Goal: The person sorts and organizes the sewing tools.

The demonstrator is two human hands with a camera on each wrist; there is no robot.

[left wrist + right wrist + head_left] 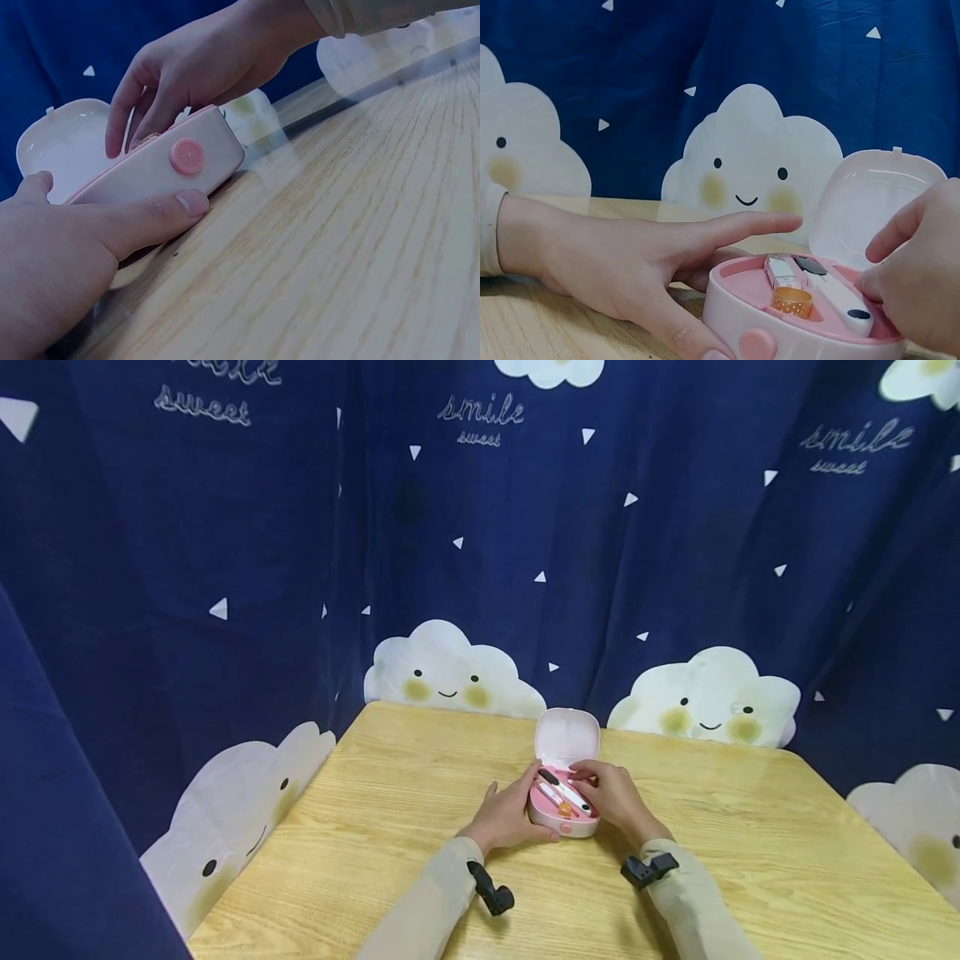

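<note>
A white and pink sewing box (pixel 545 818) stands on the table with its lid (pixel 567 737) raised. My left hand (pixel 510 817) grips its left side, the thumb along the front wall near a round pink button (pixel 187 156). Inside lie a gold dimpled thimble ring (pixel 792 301), a slim white tool with dark ends (pixel 838 298) and a small silver-white piece (pixel 780 268). Over the right side of the tray, my right hand (pixel 617 795) reaches in with bent fingers pointing down. Whether its fingertips pinch anything is hidden.
A light wooden table (pixel 390 777) spreads around the box on all sides. Behind it hangs a dark blue curtain (pixel 487 593) with white clouds and triangles. Each wrist wears a black camera mount, like the left one (pixel 491 889).
</note>
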